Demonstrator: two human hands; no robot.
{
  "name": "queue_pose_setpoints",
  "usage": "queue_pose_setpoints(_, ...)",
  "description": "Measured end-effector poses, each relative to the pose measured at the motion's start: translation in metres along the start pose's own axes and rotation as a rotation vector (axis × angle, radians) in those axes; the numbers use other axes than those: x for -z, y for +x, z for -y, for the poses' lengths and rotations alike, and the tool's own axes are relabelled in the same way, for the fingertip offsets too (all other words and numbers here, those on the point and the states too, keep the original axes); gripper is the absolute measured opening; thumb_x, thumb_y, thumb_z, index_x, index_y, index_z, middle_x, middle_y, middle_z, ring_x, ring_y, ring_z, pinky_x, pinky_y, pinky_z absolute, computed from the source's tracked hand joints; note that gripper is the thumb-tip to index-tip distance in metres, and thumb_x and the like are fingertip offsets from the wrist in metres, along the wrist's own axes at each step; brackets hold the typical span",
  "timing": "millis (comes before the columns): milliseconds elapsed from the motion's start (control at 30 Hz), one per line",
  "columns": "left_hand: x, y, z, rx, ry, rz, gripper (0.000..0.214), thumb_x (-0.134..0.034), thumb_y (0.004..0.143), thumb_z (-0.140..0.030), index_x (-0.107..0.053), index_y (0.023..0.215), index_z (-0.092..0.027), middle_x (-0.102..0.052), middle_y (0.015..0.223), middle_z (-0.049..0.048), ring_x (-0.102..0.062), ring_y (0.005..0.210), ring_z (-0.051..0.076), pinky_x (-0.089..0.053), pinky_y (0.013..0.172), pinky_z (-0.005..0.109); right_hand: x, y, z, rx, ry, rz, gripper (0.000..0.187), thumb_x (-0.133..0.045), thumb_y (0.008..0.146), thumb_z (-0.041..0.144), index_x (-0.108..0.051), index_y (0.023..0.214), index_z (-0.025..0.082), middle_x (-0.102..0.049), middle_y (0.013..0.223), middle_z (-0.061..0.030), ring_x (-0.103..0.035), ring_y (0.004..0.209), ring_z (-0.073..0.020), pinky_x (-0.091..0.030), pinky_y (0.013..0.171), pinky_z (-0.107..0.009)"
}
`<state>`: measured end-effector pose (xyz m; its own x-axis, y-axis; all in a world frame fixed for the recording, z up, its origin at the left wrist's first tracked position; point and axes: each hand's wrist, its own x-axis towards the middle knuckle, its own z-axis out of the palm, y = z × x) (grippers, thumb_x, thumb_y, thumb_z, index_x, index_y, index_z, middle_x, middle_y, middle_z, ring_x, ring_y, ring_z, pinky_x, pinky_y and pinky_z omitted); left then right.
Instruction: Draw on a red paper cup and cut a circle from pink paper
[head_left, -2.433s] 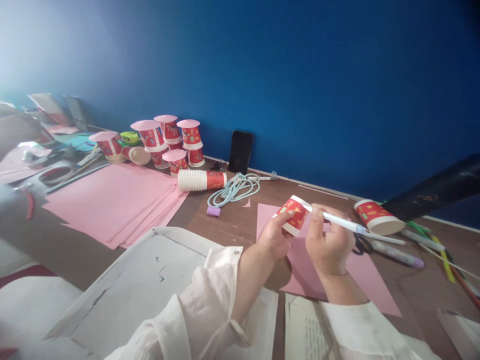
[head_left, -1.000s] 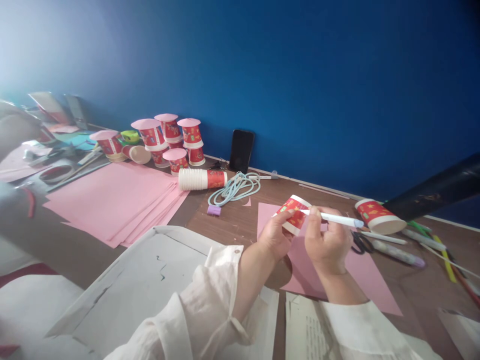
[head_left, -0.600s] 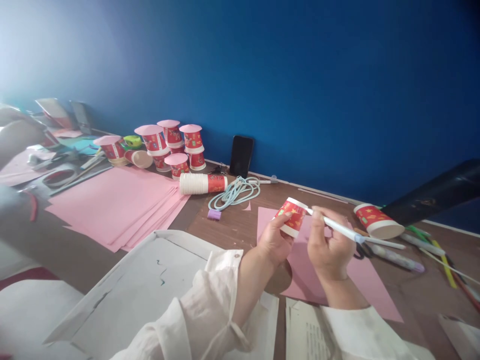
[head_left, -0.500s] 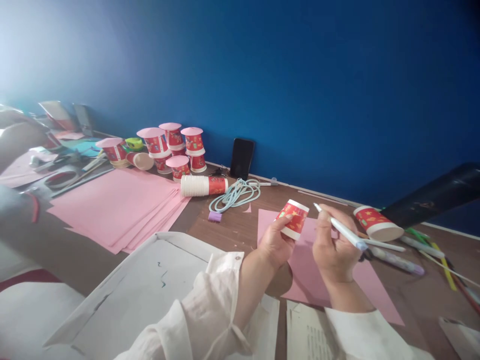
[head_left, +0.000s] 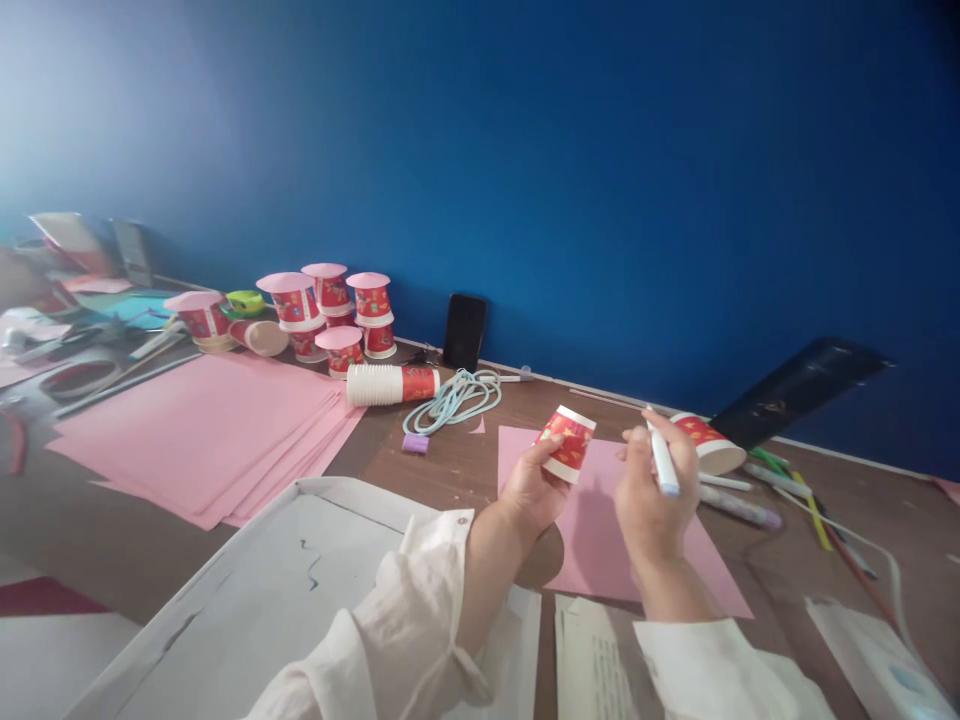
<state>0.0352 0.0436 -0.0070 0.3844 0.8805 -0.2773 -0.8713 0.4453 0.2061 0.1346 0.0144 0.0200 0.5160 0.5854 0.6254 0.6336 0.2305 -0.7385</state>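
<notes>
presently, nearest: printed page (head_left: 596, 655) on desk (head_left: 442, 472), white tray (head_left: 262, 585) to its left. next, hands apart from each other, both closed on something. left hand (head_left: 534, 492) grips a red cup (head_left: 571, 445), tilted, raised over a pink sheet (head_left: 600, 525). right hand (head_left: 658, 500) pinches a marker (head_left: 663, 460), clear of the cup. farther left: pink paper stack (head_left: 199, 430). beyond: nested cups (head_left: 390, 385) on their side, touching or just beside a coiled cord (head_left: 457, 400); cups with pink tops (head_left: 287, 302); phone (head_left: 465, 332) upright near the blue wall (head_left: 525, 150).

Hazy glare upper left; left edge blurred.
</notes>
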Motion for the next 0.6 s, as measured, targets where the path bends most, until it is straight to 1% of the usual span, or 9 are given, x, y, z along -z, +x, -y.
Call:
queue_pose_setpoints(67, 0.0, 0.0, 0.0, 0.013, 0.001, 0.009, 0.014, -0.067, 0.074, -0.011, -0.069, 0.088, -0.01, -0.074, 0.087, 0.0081, -0.068, 0.081, 0.014, -0.051, 0.084, 0.024, -0.003, -0.013, -0.009, 0.014, -0.023, -0.056, 0.037, -0.05, 0.092, 0.039, -0.057, 0.122, 0.018, -0.067, 0.102, -0.0114, -0.063, 0.073, -0.0174, -0.052, 0.071, -0.036)
queue_pose_setpoints(133, 0.001, 0.0, 0.0, 0.014, 0.009, 0.024, 0.015, -0.067, 0.074, -0.012, -0.069, 0.088, -0.009, -0.073, 0.089, 0.0091, -0.068, 0.082, 0.015, -0.051, 0.086, 0.025, -0.008, -0.024, -0.018, 0.061, -0.064, -0.078, 0.036, -0.051, 0.091, 0.036, -0.058, 0.119, 0.015, -0.065, 0.107, -0.0151, -0.064, 0.08, -0.0196, -0.051, 0.077, -0.039)
queue_pose_setpoints(200, 0.002, 0.001, 0.001, 0.003, 0.019, 0.037, 0.016, -0.066, 0.074, -0.013, -0.069, 0.089, -0.009, -0.073, 0.091, 0.0097, -0.068, 0.084, 0.016, -0.05, 0.087, 0.025, -0.01, -0.03, -0.022, 0.064, -0.05, -0.07, 0.036, -0.051, 0.091, 0.035, -0.057, 0.12, 0.015, -0.066, 0.103, -0.0137, -0.064, 0.074, -0.0184, -0.051, 0.079, -0.04)
queue_pose_setpoints(300, 0.003, 0.001, 0.001, 0.002, 0.035, 0.063, 0.016, -0.066, 0.075, -0.014, -0.069, 0.091, -0.009, -0.073, 0.091, 0.0102, -0.068, 0.085, 0.018, -0.05, 0.087, 0.027, -0.012, -0.032, -0.024, 0.021, -0.001, -0.017, 0.035, -0.051, 0.091, 0.035, -0.056, 0.12, 0.016, -0.066, 0.102, -0.0121, -0.063, 0.068, -0.0162, -0.053, 0.073, -0.037)
queue_pose_setpoints(367, 0.002, 0.001, 0.002, 0.009, 0.048, 0.094, 0.018, -0.065, 0.076, -0.016, -0.069, 0.092, -0.009, -0.072, 0.092, 0.0104, -0.068, 0.085, 0.018, -0.05, 0.087, 0.029, -0.013, -0.032, -0.025, -0.004, 0.018, 0.013, 0.034, -0.051, 0.091, 0.036, -0.057, 0.118, 0.016, -0.066, 0.103, -0.0125, -0.064, 0.073, -0.0174, -0.053, 0.069, -0.034)
queue_pose_setpoints(400, 0.002, 0.001, 0.002, 0.009, 0.054, 0.098, 0.018, -0.065, 0.076, -0.016, -0.069, 0.092, -0.009, -0.072, 0.091, 0.0103, -0.068, 0.085, 0.019, -0.05, 0.088, 0.029, -0.013, -0.032, -0.025, -0.009, 0.021, 0.019, 0.034, -0.051, 0.091, 0.036, -0.057, 0.118, 0.016, -0.066, 0.103, -0.0125, -0.065, 0.078, -0.0184, -0.053, 0.07, -0.035)
queue_pose_setpoints(500, 0.0, -0.002, 0.001, 0.0, 0.064, 0.089, 0.017, -0.066, 0.075, -0.015, -0.069, 0.091, -0.009, -0.073, 0.09, 0.0097, -0.068, 0.084, 0.018, -0.049, 0.09, 0.029, -0.014, -0.031, -0.027, -0.038, 0.017, 0.014, 0.034, -0.053, 0.089, 0.039, -0.058, 0.115, 0.017, -0.065, 0.107, -0.0122, -0.064, 0.092, -0.0218, -0.052, 0.081, -0.039)
queue_pose_setpoints(600, -0.002, -0.005, 0.001, 0.002, 0.066, 0.125, 0.018, -0.064, 0.076, -0.015, -0.07, 0.092, -0.009, -0.073, 0.091, 0.0102, -0.068, 0.086, 0.018, -0.048, 0.092, 0.029, -0.014, -0.029, -0.027, -0.134, 0.076, 0.03, 0.038, -0.057, 0.086, 0.042, -0.059, 0.115, 0.017, -0.064, 0.113, -0.0124, -0.062, 0.102, -0.0245, -0.051, 0.087, -0.043)
